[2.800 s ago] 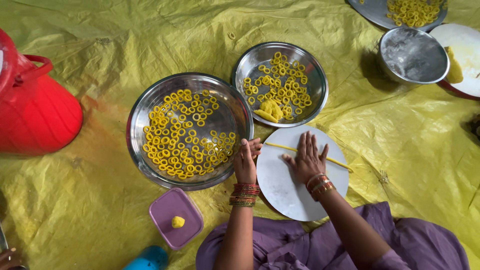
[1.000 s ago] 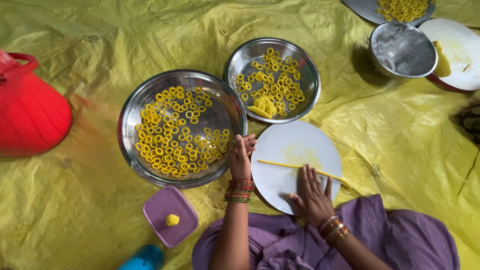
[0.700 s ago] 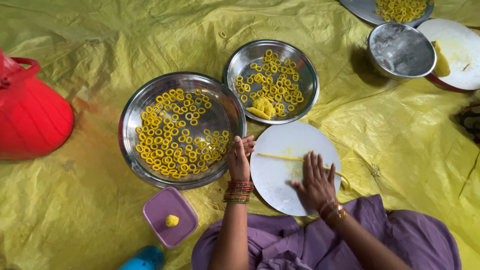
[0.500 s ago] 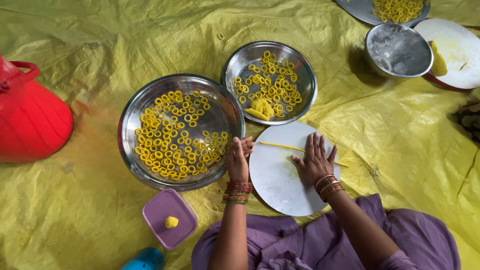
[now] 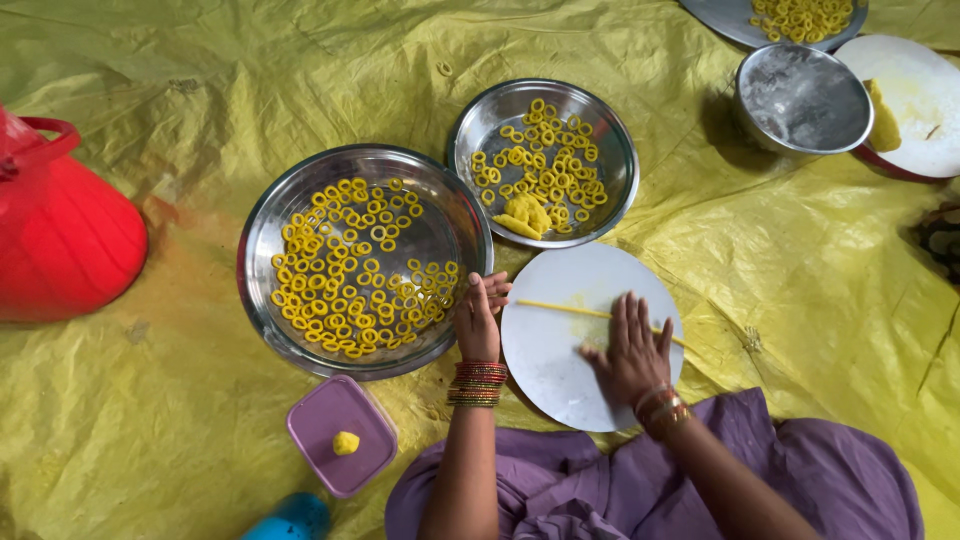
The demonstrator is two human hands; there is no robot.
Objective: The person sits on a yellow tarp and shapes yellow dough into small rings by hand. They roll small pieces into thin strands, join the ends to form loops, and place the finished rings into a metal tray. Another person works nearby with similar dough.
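A thin yellow dough rope (image 5: 560, 309) lies across a round white board (image 5: 560, 360). My right hand (image 5: 632, 352) rests flat on the board, fingers spread, palm over the rope's right part. At the board's left edge, my left hand (image 5: 480, 316) has its fingers drawn together by the rope's left end, beside the rim of a large steel plate (image 5: 262, 250) full of yellow dough rings (image 5: 355, 268). A smaller steel plate (image 5: 612, 145) behind the board holds more rings and a lump of yellow dough (image 5: 524, 213).
A red plastic vessel (image 5: 60, 235) stands at the left. A purple lid (image 5: 340, 436) with a dough bit lies near my knee, beside a blue object (image 5: 290, 518). At far right are a steel bowl (image 5: 802, 97), another white board (image 5: 920, 95) and another ring plate (image 5: 770, 15). Everything rests on a yellow sheet (image 5: 820, 270).
My right hand has slid back and forth over the board, rolling the dough rope, and is now nearer my body than half a second ago. My left hand has stayed at the board's edge.
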